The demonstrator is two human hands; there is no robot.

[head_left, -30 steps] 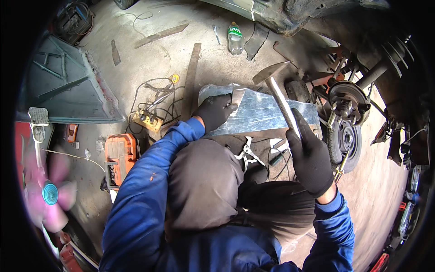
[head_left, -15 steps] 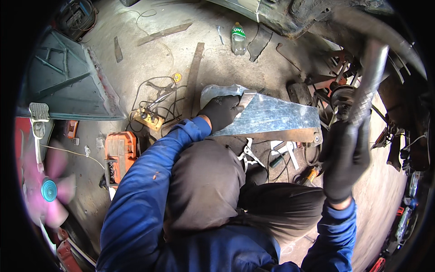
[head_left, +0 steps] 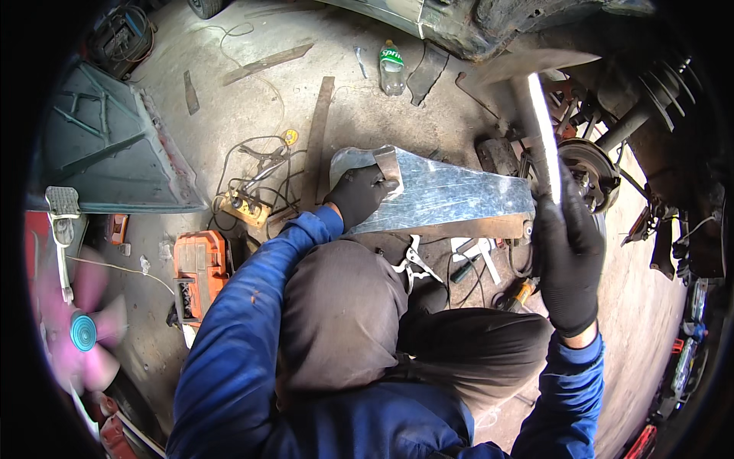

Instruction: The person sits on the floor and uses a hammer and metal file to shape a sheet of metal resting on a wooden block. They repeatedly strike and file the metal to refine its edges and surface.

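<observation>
A shiny sheet-metal piece [head_left: 459, 191], broad at its left and narrower at its right, lies in front of my knees on a brown, rusty-looking bar [head_left: 468, 228]. My gloved left hand [head_left: 355, 197] is closed around a flat metal blade, chisel-like in shape [head_left: 388, 162], held over the sheet's left part. Its lower end is partly hidden by my fingers. Raised on the right, my gloved right hand [head_left: 569, 264] grips a hammer [head_left: 546, 141] by its shiny metal handle. The long, pointed hammer head is blurred and well apart from the blade.
Locking pliers [head_left: 415, 260] lie between the sheet and my knees. An orange toolbox [head_left: 200, 264], a yellow power strip [head_left: 246, 208] with cables and a spinning pink fan [head_left: 82, 331] stand left. Beyond are a bottle [head_left: 392, 73] and a long metal strip [head_left: 319, 138]. Car parts [head_left: 585, 172] crowd the right.
The hammer has swung left, its head coming nearer the sheet's side. My left hand has shifted the blade slightly left on the sheet and turned it. The whole view has shifted a little.
</observation>
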